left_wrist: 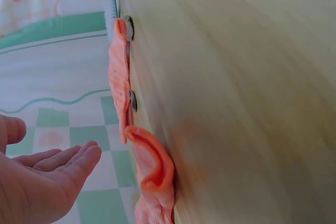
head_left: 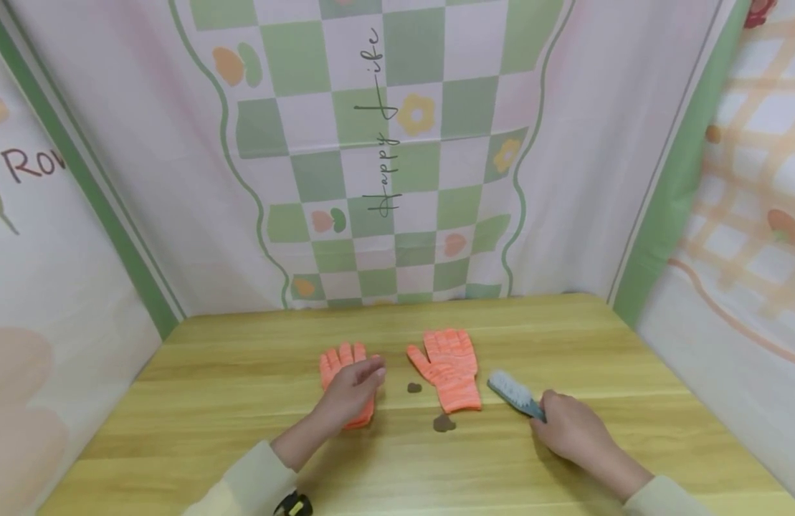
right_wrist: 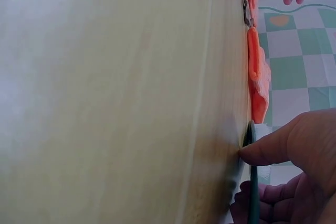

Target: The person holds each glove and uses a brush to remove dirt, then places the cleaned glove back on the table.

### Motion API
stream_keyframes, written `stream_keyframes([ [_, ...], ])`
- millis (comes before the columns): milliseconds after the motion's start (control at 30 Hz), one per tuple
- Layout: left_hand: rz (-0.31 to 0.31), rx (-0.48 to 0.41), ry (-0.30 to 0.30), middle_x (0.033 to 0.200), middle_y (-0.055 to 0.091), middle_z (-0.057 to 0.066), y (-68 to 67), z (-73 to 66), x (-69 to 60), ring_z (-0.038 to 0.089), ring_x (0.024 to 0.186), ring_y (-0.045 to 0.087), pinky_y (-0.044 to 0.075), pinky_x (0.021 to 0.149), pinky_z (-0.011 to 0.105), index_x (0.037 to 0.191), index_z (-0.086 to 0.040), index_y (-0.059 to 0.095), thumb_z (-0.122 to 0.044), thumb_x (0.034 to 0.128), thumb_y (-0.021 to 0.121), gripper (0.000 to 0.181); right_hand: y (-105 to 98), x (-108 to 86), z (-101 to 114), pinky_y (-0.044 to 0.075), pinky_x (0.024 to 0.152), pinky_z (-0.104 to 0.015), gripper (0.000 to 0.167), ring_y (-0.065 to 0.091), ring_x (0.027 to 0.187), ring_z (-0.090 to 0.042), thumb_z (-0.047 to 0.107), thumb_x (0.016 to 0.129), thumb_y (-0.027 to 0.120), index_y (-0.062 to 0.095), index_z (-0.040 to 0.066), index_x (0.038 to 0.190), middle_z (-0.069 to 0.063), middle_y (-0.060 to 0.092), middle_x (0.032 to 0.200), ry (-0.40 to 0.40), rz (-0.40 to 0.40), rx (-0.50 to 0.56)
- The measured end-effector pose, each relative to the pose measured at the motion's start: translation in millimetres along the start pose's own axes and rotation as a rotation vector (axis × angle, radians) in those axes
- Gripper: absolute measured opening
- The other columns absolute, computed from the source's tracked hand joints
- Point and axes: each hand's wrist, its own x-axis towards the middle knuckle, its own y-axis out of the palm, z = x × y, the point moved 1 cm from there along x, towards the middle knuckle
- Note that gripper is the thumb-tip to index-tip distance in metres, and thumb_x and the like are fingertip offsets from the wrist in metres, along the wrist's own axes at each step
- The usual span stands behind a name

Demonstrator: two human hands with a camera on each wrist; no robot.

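My right hand grips the green-blue handle of a brush. The white bristles face up, just right of an orange knit glove lying flat. In the right wrist view, the thumb presses the brush handle. My left hand is over a second orange glove and hides part of it. In the left wrist view, that hand has loosely extended fingers, holds nothing, and is apart from the glove cuff.
Two small dark brown patches lie on the wooden table: one between the gloves, the other below the right glove's cuff. Printed cloth hangs behind and at both sides. A black and yellow object shows beside the left sleeve.
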Motion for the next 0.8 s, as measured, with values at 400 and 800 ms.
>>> stream_keyframes([
  [400, -0.007, 0.070, 0.117, 0.134, 0.053, 0.022, -13.0, 11.7, -8.5, 0.034, 0.124, 0.051, 0.043, 0.102, 0.046, 0.133, 0.007, 0.052, -0.026, 0.1035, 0.049, 0.045, -4, 1.8, 3, 0.042, 0.053, -0.033, 0.019, 0.047, 0.061, -0.018, 0.013, 0.084, 0.070, 0.058, -0.002, 0.086, -0.005, 0.052, 0.073, -0.016, 0.018, -0.016],
  [800, -0.061, 0.131, 0.083, 0.135, 0.054, 0.019, -31.8, 17.9, -22.2, 0.033, 0.121, 0.053, 0.047, 0.098, 0.046, 0.136, 0.003, 0.051, -0.028, 0.1035, 0.049, 0.046, -6, 5.4, 3, 0.051, 0.059, -0.039, 0.022, 0.054, 0.068, -0.018, 0.012, 0.084, 0.073, 0.059, -0.004, 0.090, -0.007, 0.058, 0.078, -0.052, 0.036, -0.043],
])
